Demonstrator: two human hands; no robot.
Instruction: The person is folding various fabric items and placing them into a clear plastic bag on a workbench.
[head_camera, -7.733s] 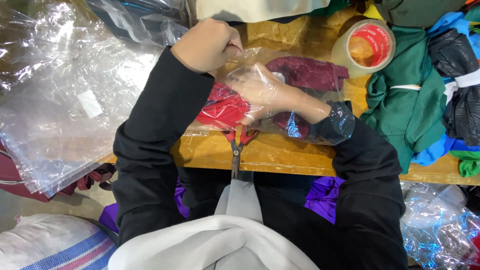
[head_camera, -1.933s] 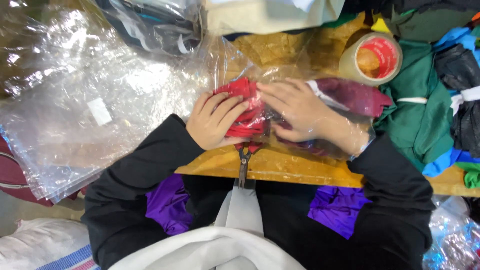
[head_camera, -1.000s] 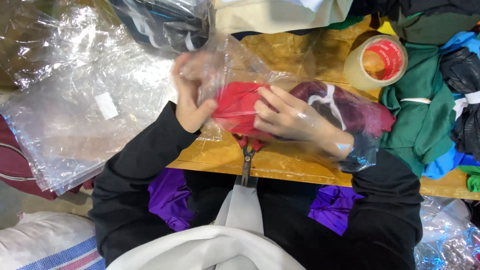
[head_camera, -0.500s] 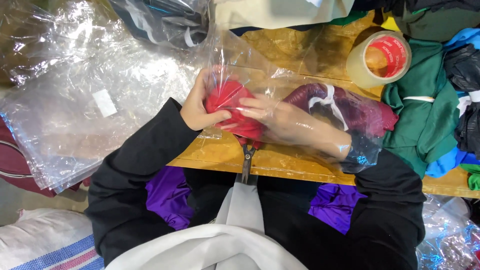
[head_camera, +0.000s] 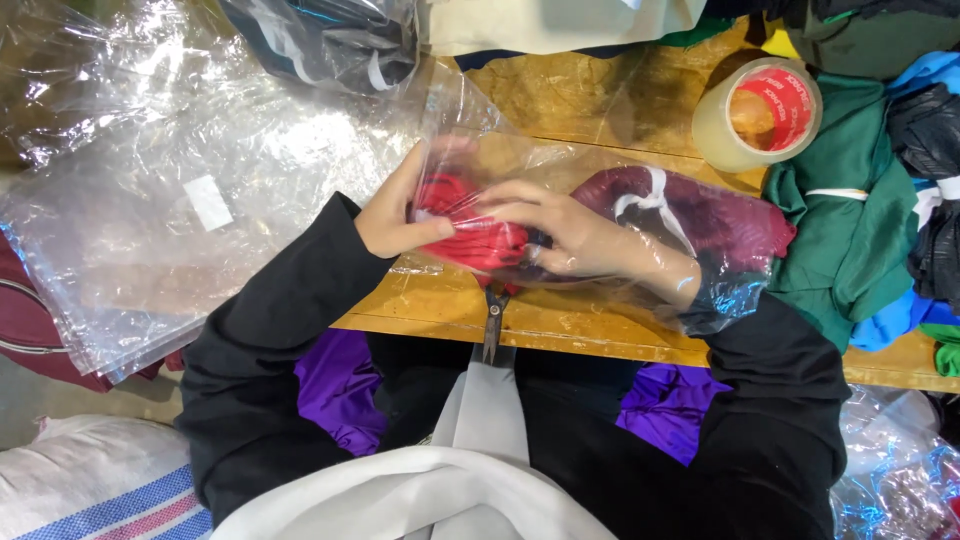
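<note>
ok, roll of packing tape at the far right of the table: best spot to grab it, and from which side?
Grip the tape roll across its outer rim, coming from above and its near-left side. It lies nearly flat on the wooden table, red core facing up. Bare table lies on its left; the green cloth crowds its right and near sides, so fingers fit less easily there.

A clear plastic bag (head_camera: 600, 200) is lying on the wooden table (head_camera: 600, 90) holding red and maroon cloth, while left of the table a stack of clear bags (head_camera: 200, 220) is showing a small white rectangular label (head_camera: 209, 202).
</note>
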